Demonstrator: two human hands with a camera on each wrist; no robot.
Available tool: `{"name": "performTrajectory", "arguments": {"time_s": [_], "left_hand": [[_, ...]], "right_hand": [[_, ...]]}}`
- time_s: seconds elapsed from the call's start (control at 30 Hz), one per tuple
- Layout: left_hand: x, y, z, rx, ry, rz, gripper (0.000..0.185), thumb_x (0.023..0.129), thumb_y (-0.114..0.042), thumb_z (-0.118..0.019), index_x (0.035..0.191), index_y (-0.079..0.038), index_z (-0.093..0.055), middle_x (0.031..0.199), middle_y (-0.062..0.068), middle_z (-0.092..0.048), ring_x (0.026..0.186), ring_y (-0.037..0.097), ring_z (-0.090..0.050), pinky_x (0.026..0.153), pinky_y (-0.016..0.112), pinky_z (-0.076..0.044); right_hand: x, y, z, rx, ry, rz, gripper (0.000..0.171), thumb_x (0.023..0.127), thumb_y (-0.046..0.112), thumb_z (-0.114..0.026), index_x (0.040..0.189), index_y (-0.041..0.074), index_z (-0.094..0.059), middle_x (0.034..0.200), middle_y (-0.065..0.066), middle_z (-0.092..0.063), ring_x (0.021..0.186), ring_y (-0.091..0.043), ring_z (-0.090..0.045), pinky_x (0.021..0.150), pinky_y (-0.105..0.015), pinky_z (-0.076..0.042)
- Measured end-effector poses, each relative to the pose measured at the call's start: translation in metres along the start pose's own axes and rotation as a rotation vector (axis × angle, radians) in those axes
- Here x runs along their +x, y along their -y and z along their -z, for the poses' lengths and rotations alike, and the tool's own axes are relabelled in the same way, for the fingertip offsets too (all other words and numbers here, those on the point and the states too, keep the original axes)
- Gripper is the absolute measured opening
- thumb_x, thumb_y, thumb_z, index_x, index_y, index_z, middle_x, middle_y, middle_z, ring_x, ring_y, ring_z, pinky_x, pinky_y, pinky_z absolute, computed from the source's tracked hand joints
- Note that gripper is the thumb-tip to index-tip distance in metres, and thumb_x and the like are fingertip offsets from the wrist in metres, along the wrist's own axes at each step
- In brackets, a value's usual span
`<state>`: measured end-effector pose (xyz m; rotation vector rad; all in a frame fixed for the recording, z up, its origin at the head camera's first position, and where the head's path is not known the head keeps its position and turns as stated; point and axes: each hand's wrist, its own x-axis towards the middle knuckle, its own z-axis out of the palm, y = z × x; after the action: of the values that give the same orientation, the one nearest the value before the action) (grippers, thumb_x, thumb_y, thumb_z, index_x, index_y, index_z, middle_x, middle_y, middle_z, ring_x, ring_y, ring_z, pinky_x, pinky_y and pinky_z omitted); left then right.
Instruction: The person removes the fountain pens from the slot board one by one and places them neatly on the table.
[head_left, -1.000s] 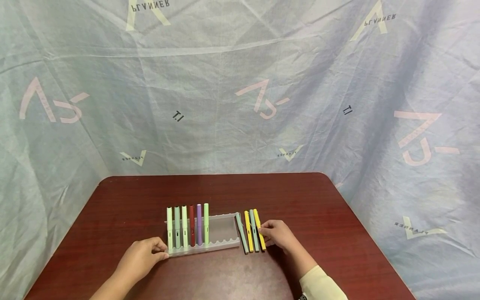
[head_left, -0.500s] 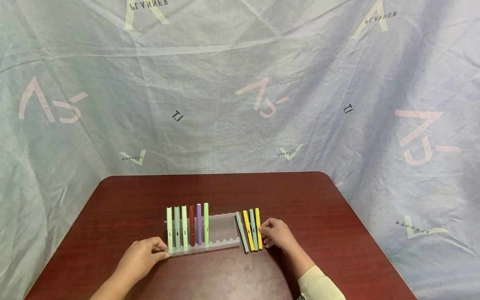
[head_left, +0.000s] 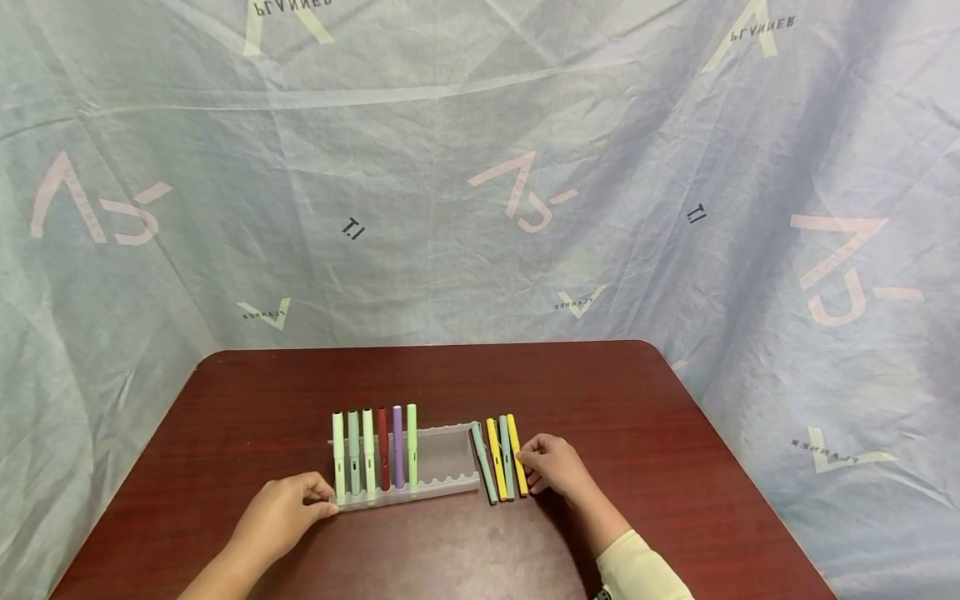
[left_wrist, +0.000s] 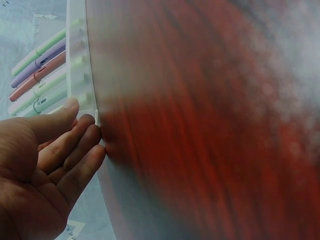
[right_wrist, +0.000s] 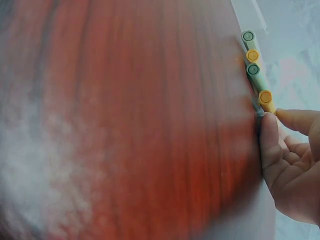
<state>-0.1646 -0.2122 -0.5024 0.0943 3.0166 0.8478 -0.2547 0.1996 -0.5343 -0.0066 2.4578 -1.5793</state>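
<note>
A clear plastic pen rack [head_left: 450, 454] with notched edges lies on the table, several capped pens side by side in its left part, among them a red pen [head_left: 384, 450] and a purple pen [head_left: 398, 450]. My left hand [head_left: 281, 512] holds the rack's near left corner between thumb and fingers. Right of the rack lies a loose row of pens. At its outer end, my right hand [head_left: 558, 467] pinches a yellow pen [head_left: 513, 442] between thumb and forefinger; in the right wrist view that yellow pen [right_wrist: 265, 97] shows end-on beside a grey-green pen [right_wrist: 253, 69].
The dark red wooden table [head_left: 420, 375] has rounded far corners. Beside the rack's right end lie a grey-green pen [head_left: 483, 467] and another yellow pen [head_left: 495, 458]. A pale printed cloth [head_left: 435, 208] hangs behind and around the table.
The yellow pen in my right hand has turned slightly back and forth against the row, and the neighbouring pens have shifted a little. My left hand keeps its place on the rack.
</note>
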Motion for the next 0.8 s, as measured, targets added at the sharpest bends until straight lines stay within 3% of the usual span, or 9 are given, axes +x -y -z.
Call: {"name": "performTrajectory", "arguments": {"time_s": [0.47,0.67,0.8], "left_hand": [[-0.001,0.0,-0.001,-0.003,-0.016,0.005,0.014,0.079,-0.025,-0.081,0.083,-0.029,-0.067,0.081,-0.014,-0.071,0.082,0.014,-0.068,0.077,0.042,-0.054],[0.0,0.0,0.0,0.0,-0.01,-0.009,0.013,0.08,-0.026,-0.08,0.084,-0.028,-0.068,0.082,-0.013,-0.071,0.081,0.015,-0.068,0.075,0.043,-0.054],[-0.001,-0.001,0.0,-0.003,-0.014,0.002,0.014,0.079,-0.025,-0.081,0.083,-0.028,-0.068,0.08,-0.014,-0.071,0.08,0.013,-0.068,0.075,0.042,-0.054]], "right_hand": [[-0.001,0.008,0.006,0.008,0.006,0.0,0.028,0.097,0.026,-0.061,0.1,-0.002,-0.061,0.077,-0.016,-0.062,0.059,-0.025,-0.063,0.052,-0.039,-0.058],[-0.001,0.024,0.004,-0.096,-0.011,0.094,0.027,0.099,0.029,-0.059,0.103,0.003,-0.062,0.079,-0.016,-0.063,0.062,-0.023,-0.06,0.053,-0.036,-0.056],[-0.001,0.037,-0.006,-0.042,0.079,0.176,0.028,0.099,0.026,-0.061,0.107,0.0,-0.063,0.081,-0.021,-0.063,0.063,-0.021,-0.059,0.058,-0.036,-0.056]]}}
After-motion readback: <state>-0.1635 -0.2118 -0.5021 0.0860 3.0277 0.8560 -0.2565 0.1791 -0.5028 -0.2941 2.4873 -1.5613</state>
